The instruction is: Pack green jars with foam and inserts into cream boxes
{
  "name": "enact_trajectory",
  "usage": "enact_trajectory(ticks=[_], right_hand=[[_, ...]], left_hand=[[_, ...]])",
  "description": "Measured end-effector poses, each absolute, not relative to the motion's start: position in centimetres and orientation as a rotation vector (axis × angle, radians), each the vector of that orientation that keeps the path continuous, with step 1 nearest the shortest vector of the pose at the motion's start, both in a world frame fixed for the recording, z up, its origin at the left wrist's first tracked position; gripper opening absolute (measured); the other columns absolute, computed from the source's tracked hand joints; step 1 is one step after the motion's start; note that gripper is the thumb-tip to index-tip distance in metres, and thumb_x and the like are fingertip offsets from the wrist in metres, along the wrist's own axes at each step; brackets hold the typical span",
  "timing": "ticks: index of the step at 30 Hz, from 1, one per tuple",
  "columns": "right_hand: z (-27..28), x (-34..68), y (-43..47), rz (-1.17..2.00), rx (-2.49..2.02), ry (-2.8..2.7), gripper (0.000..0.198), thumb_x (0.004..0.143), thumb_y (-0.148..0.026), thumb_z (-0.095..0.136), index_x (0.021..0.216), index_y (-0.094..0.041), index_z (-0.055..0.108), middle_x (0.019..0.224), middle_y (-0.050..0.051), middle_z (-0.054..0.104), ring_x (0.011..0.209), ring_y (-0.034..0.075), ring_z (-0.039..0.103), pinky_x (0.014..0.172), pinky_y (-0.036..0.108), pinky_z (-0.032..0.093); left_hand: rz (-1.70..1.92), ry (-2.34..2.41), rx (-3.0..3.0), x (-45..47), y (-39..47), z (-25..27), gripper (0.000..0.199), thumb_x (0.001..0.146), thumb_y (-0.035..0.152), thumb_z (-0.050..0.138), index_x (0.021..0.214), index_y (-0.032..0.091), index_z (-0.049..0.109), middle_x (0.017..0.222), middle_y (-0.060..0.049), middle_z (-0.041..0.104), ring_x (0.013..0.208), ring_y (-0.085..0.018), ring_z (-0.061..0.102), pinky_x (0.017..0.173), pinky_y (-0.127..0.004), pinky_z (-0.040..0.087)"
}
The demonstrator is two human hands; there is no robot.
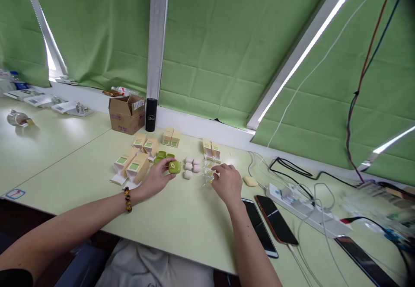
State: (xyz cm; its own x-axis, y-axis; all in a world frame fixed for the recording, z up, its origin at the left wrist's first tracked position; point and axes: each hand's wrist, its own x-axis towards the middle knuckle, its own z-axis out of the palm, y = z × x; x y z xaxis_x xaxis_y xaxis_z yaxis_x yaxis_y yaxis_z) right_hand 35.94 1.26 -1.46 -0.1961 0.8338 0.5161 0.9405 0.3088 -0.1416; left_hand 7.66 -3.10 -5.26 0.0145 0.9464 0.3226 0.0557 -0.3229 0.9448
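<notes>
My left hand (156, 180) grips a small rounded green case (174, 167) with a pale avocado-like mark, thumb and fingers on its left side. Behind that hand lie several more green cases (165, 155). To its right is a cluster of small white and pale pink rounded cases (188, 166). My right hand (228, 184) reaches over several small clear plastic packets (208, 175) with yellowish bits; its curled fingertips pinch at one, partly hidden by the fingers. Left of my left hand stand open cream cartons (138, 166) with green labels, flaps out.
More small cartons stand at the back (171, 137) and behind the packets (211, 149). A cardboard box (126, 115) and black tumbler (151, 115) line the wall. On the right lie a beige case (250, 181), phones (277, 220), a power strip (306, 211) and tangled cables.
</notes>
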Motion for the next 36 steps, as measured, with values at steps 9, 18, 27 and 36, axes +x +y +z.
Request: enact_trajectory(ticks=[9, 18, 27, 36], right_hand=[[-1.7, 35.9, 1.6, 0.369, -1.424, -2.086, 0.019, 0.083, -0.02, 0.065, 0.069, -0.021, 0.077, 0.071, 0.005, 0.069, 0.07, 0.019, 0.055, 0.065, 0.031, 0.039], [-1.8, 32.7, 0.1, 1.22, -0.881, -1.573, 0.038, 0.077, -0.056, 0.083, 0.076, -0.018, 0.076, 0.047, -0.007, 0.047, 0.041, 0.007, 0.032, 0.042, 0.022, 0.024], [-2.4, 30.5, -2.1, 1.532, -0.454, -1.336, 0.041, 0.086, -0.063, 0.076, 0.088, -0.024, 0.065, 0.076, 0.001, 0.064, 0.075, 0.025, 0.075, 0.075, 0.049, 0.065], [-3.2, 30.1, -2.4, 1.616, -0.379, -1.35, 0.048, 0.077, -0.068, 0.079, 0.091, -0.025, 0.063, 0.088, 0.006, 0.07, 0.09, 0.03, 0.075, 0.09, 0.06, 0.061]], left_hand=[[1.472, 1.053, 1.474, 7.5, -2.5, -6.0, 0.053, 0.083, 0.028, 0.08, 0.131, 0.02, 0.062, 0.134, -0.014, 0.068, 0.124, -0.028, 0.066, 0.112, -0.051, 0.051], [1.517, 1.016, 1.457, 7.4, -2.6, -5.8, 0.055, 0.083, 0.03, 0.082, 0.133, 0.019, 0.06, 0.132, -0.013, 0.068, 0.119, -0.026, 0.068, 0.11, -0.049, 0.054], [1.602, 0.993, 1.349, 7.5, -2.3, -5.4, 0.058, 0.08, 0.03, 0.083, 0.131, 0.017, 0.059, 0.131, -0.015, 0.067, 0.119, -0.027, 0.068, 0.108, -0.05, 0.055], [1.595, 0.978, 1.336, 7.7, -2.6, -5.0, 0.057, 0.08, 0.03, 0.083, 0.129, 0.017, 0.059, 0.128, -0.015, 0.068, 0.118, -0.027, 0.069, 0.107, -0.05, 0.055]])
